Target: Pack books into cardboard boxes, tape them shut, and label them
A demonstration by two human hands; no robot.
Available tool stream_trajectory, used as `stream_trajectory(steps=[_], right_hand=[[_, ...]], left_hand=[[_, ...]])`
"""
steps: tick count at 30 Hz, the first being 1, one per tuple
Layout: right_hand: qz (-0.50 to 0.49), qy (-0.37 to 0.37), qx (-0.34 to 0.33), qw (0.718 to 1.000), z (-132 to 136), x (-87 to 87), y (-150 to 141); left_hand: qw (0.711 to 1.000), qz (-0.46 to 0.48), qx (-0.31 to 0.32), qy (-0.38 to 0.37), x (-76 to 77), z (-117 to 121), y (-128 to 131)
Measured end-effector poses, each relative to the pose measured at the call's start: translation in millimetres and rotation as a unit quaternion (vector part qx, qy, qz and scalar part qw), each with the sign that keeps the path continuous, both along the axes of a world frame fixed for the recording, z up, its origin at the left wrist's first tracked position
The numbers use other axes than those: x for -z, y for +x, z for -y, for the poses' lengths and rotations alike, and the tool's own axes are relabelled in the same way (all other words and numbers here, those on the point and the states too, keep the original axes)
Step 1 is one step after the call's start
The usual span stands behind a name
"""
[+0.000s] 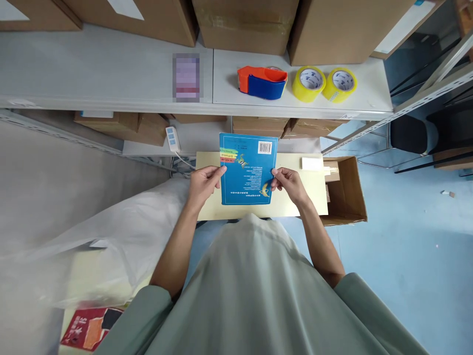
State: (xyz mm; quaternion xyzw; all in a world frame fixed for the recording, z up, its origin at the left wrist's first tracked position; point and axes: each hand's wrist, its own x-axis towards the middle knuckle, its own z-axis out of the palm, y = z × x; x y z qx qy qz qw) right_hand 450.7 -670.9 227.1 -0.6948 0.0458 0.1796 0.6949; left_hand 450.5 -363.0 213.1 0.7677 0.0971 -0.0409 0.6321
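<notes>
Left hand (205,186) pinching left edge of blue book (247,172), right hand (290,183) pinching right edge. Book over pale table (310,195), barcode (265,147) at far right. Open cardboard box (353,192) right of table. On far shelf (111,69): orange-blue tape dispenser (266,87), yellow tape rolls (306,93).

1. Book (246,173): bright blue — white print, a black-and-white barcode (265,147), stripes of green, yellow and red.
2. Surface (225,211): pale yellow.
3. Carton (349,192) at the surface's right edge: plain brown.
4. Shelf (111,74): light grey.
5. Tape dispenser (264,85) near the shelf's front edge: orange and dark blue.
6. Tape rolls (309,93) near its front right corner: yellow — white cores (311,79).
7. Shirt (258,286): grey-green.
8. Floor (399,256): pale blue.
</notes>
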Motion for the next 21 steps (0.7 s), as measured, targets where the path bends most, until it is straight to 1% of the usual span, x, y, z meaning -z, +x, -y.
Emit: stream_trajectory(steps=[2, 4, 6, 8, 10, 12, 14, 16, 17, 19, 21], right_hand=[[-0.018, 0.013, 0.002, 1.000, 2, 2.9, -1], [-0.046, 0.037, 0.019, 0.998, 4, 6.0, -3], [-0.070, 0.060, 0.038, 0.995, 7, 9.9, -5], [-0.073, 0.064, 0.045, 0.994, 11, 16.4, -5], [-0.058, 0.055, 0.040, 0.996, 15, 27.5, -5], [-0.043, 0.053, 0.033, 0.997, 16, 44.1, -3], [-0.043, 0.068, 0.034, 0.996, 14, 64.9, -1], [-0.056, 0.086, 0.054, 0.993, 9, 86.9, 1], [-0.066, 0.093, 0.067, 0.991, 5, 97.2, 2], [-0.081, 0.102, 0.093, 0.987, -1, 114.7, 2], [-0.081, 0.110, 0.086, 0.987, -6, 127.4, 0]], left_hand=[[1.000, -0.002, -0.009, 0.000, 0.9, 0, -1], [1.000, -0.001, -0.013, -0.012, 0.7, 0, -2], [0.999, -0.011, -0.008, -0.037, -0.5, 1, -5], [0.999, -0.021, 0.001, -0.047, -2.4, 2, -7], [1.000, -0.013, 0.006, -0.020, -4.3, 6, -9], [1.000, 0.011, 0.003, 0.026, -6.1, 15, -10], [0.998, 0.033, 0.005, 0.061, -8.0, 28, -12], [0.995, 0.056, 0.026, 0.084, -10.2, 47, -17], [0.992, 0.072, 0.048, 0.095, -11.2, 59, -21], [0.979, 0.111, 0.115, 0.124, -12.7, 84, -31], [0.956, 0.148, 0.194, 0.163, -12.7, 111, -42]])
